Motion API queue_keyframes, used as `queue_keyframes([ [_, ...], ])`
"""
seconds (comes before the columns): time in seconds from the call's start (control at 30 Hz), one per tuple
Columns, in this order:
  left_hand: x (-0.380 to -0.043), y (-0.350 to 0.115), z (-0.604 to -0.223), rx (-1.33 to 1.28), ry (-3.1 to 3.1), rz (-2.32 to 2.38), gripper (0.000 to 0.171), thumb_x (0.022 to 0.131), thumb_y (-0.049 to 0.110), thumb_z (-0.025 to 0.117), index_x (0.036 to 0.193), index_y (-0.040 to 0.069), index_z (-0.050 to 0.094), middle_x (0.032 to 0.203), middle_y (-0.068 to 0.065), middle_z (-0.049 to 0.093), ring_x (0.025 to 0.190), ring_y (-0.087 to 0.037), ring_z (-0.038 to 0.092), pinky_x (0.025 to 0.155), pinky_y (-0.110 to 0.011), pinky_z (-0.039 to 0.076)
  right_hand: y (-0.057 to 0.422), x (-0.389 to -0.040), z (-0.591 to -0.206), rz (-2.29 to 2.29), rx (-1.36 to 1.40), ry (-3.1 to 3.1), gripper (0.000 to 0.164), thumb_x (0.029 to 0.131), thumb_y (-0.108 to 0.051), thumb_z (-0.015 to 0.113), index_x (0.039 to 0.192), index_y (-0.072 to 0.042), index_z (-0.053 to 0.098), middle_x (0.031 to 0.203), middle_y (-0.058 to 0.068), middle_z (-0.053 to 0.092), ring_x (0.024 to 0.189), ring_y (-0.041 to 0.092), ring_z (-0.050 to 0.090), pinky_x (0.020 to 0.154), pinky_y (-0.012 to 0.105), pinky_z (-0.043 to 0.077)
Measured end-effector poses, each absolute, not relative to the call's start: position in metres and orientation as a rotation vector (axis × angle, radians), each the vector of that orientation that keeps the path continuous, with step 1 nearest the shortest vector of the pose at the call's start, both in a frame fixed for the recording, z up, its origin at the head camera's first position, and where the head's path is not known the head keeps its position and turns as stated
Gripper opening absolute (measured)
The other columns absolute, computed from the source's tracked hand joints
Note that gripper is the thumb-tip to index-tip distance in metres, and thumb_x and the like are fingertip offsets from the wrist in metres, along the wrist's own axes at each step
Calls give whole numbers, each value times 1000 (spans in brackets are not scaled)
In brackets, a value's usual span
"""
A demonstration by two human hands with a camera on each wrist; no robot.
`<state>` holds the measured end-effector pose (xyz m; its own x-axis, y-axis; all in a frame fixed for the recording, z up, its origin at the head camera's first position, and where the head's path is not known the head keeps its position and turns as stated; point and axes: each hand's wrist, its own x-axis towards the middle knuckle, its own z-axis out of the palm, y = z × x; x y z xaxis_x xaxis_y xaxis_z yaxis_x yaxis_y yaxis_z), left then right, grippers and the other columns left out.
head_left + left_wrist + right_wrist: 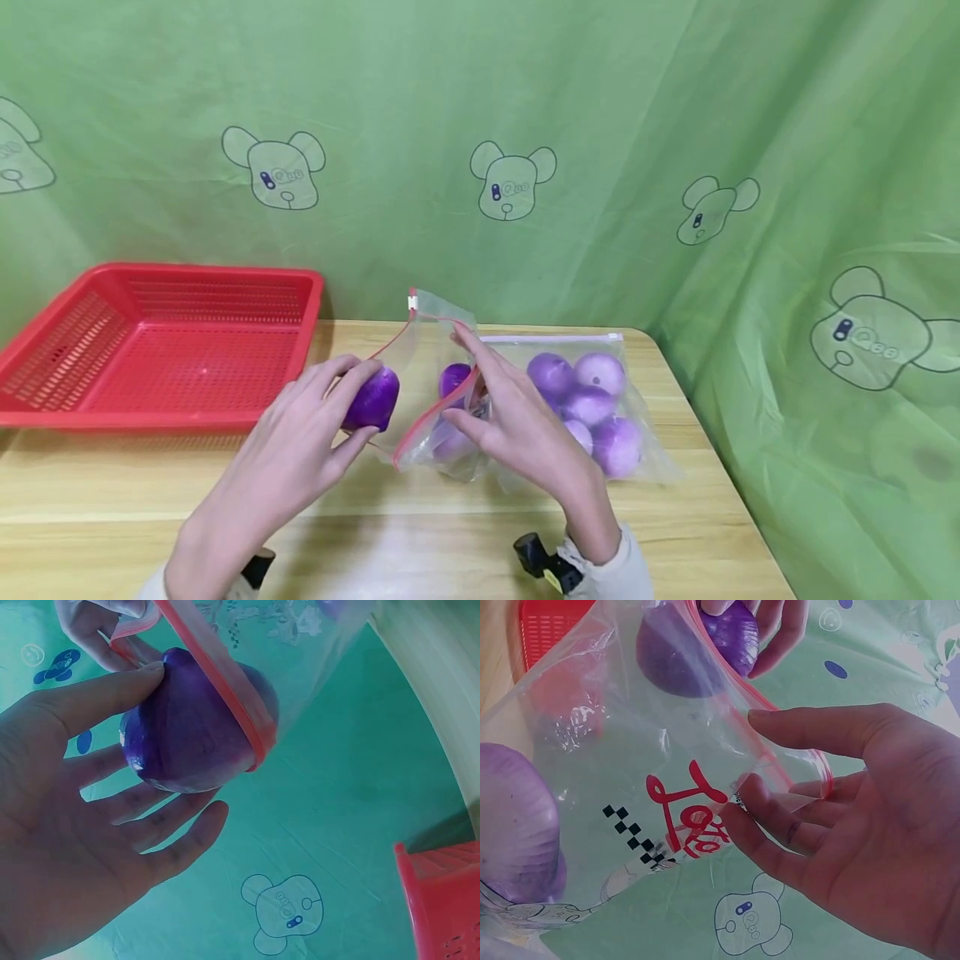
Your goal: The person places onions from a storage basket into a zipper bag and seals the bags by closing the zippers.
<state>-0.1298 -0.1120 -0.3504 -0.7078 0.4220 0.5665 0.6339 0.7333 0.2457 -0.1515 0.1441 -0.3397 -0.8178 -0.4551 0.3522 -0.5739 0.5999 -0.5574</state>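
Note:
My left hand (300,442) grips a dark purple onion (372,400) between thumb and fingers at the mouth of a clear zip bag with a red seal (438,406). In the left wrist view, the onion (187,727) is partly inside the red-edged opening. My right hand (517,417) holds the opposite side of the bag mouth, its fingers spread along the rim; some are behind the film in the right wrist view. Through the plastic, another onion (517,825) shows deeper in the bag. A white slider sits at the seal's far end.
A red plastic basket (202,419) stands on the left of the wooden table (420,542). Right of the open bag lies a second clear bag with a pale zip strip (551,338), holding several purple onions (592,406). A green curtain (405,108) borders the back and right.

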Motion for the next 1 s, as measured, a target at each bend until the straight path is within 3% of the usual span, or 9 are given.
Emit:
queue_keyframes([
  [0.3,-130,-114,-352,-813,-2500,-506,69,76,11,85,137,8,53,122,-10,61,110,-30,59,83,-46,54,144,-151,-338,1022,872,-2650,96,86,-12,78,160,-21,17,156,-2,39,88,7,56,77,26,52],
  [0.7,-123,-113,-350,-801,-2521,-473,51,79,12,83,124,7,61,122,-13,61,112,-33,59,84,-49,54,144,-150,-339,1061,857,-2637,100,85,-10,79,160,-24,15,155,-3,40,86,7,56,73,26,53],
  [0.9,-116,-110,-345,-785,-2483,-561,40,88,23,75,123,9,60,129,-12,58,118,-29,56,90,-47,54,142,-151,-338,1082,775,-2556,96,85,-13,79,159,-11,19,145,5,52,85,7,60,76,28,56],
  [1.0,-114,-106,-342,-754,-2448,-612,36,90,27,73,120,10,60,131,-12,54,115,-26,55,86,-43,56,140,-152,-338,1097,690,-2498,94,86,-18,79,158,-7,21,143,10,53,87,8,64,82,26,56],
])
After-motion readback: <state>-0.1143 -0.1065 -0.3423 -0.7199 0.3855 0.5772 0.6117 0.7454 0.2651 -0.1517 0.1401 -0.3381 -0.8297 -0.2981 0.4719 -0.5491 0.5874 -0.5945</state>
